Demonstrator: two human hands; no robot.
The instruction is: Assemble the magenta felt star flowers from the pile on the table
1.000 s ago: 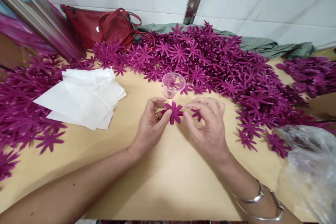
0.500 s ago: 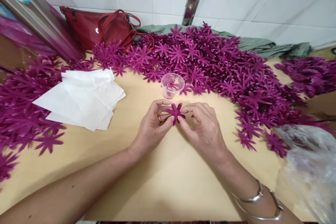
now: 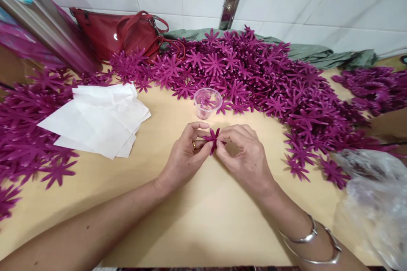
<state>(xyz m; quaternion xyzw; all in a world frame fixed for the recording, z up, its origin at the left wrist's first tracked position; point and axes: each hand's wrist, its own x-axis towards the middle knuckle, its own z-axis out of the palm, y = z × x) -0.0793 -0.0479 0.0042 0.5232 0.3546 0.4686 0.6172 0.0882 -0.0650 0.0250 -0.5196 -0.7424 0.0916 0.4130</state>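
Note:
Between my hands, over the middle of the table, is a small magenta artificial flower (image 3: 214, 136) with narrow petals. My left hand (image 3: 188, 151) pinches its left side between thumb and fingers; a ring shows on one finger. At the flower's right side, my right hand (image 3: 246, 152) is closed in a pinch, thumb against index finger at the petals. Just beyond the flower stands a clear plastic cup (image 3: 207, 102), with something magenta seen in or through it.
A large heap of magenta flowers (image 3: 241, 67) curves behind the cup, and more flowers (image 3: 28, 123) lie at left. White paper sheets (image 3: 98, 118) overlap left of my hands. A red bag (image 3: 104, 36) rests by the wall. A clear plastic bag (image 3: 378, 203) lies at right.
The flower has tilted and its petals look more gathered between my fingers. My right fingertips have shifted slightly inward over it. The rest of the table looks the same.

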